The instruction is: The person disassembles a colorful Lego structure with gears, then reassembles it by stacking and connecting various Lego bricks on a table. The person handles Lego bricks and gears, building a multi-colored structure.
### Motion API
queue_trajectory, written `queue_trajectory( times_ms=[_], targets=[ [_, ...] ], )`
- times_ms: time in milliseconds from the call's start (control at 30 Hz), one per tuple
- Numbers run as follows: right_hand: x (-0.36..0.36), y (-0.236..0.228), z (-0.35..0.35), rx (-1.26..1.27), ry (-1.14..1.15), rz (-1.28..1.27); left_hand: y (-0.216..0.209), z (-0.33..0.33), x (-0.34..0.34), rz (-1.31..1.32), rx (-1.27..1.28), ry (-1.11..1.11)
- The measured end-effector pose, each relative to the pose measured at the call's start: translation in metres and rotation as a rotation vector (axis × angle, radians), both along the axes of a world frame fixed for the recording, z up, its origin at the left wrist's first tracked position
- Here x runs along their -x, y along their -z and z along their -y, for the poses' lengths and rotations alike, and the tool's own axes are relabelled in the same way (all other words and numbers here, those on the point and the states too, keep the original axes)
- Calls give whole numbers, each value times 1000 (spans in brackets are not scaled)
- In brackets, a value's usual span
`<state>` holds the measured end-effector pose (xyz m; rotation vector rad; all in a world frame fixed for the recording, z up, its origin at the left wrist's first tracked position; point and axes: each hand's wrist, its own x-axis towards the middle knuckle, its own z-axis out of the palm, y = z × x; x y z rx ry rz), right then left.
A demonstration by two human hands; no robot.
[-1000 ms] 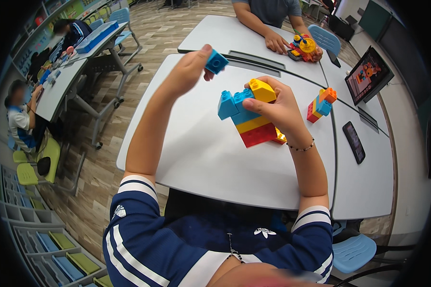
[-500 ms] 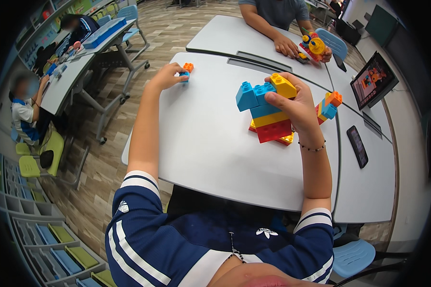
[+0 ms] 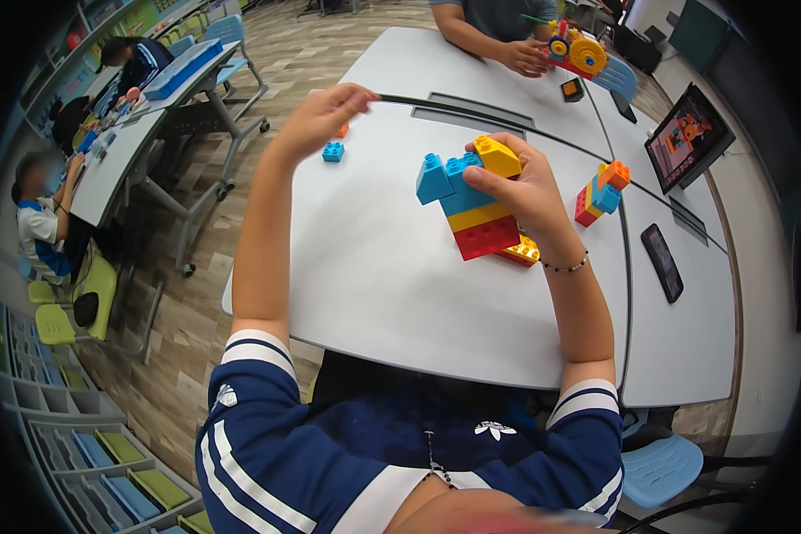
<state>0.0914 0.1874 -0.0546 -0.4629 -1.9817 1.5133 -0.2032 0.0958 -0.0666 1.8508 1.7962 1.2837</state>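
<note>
My right hand [image 3: 525, 182] is closed round a toy-brick build [image 3: 476, 209], with blue and yellow bricks on top, then blue, yellow and red layers below. Its thumb presses the upper bricks, and the build is held up above the white table [image 3: 400, 294]. Over the table's far left part, my left hand [image 3: 325, 123] has its fingers stretched out and nothing visible in them. Just below that hand a small blue brick [image 3: 333, 152] rests on the table. Beside it lies an orange brick [image 3: 343, 130], partly covered by the hand.
Behind my right wrist lies a yellow-and-red brick piece [image 3: 527, 253]. A multicoloured brick stack [image 3: 603, 194] stands to the right, near a phone [image 3: 662, 262] and a tablet [image 3: 690, 138]. Across the table a person holds a geared brick model [image 3: 583, 52] above a small black-and-yellow block [image 3: 572, 90].
My left hand has let go of the blue brick and risen away toward the far side. My right hand has shifted slightly left with the build. The person opposite has lifted the geared model.
</note>
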Motion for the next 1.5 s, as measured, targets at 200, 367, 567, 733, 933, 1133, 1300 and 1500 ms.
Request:
queue_trajectory(
  times_ms=[200, 367, 567, 733, 933, 1133, 1300, 1500],
  targets=[
    [4, 8, 1, 65, -46, -47, -20, 16, -103, -277, 108, 205],
    [4, 9, 1, 184, -81, -101, -19, 11, -115, -133, 130, 200],
    [8, 12, 7, 180, -112, -92, -14, 7, -110, -4, -29, 169],
    [5, 9, 11, 213, -110, -115, -15, 9, -97, 241, -110, 175],
    [-5, -3, 6, 226, -66, -106, 5, 36, -19, -43, -61, -176],
    [-4, -2, 5, 210, -87, -64, 72, 63, 45, -406, 262, -264],
    [4, 4, 9, 215, -106, -24, 87, 66, 62, -311, 273, -237],
    [13, 15, 17, 225, -185, 39, 48, 57, 10, -247, -107, -247]
  ],
)
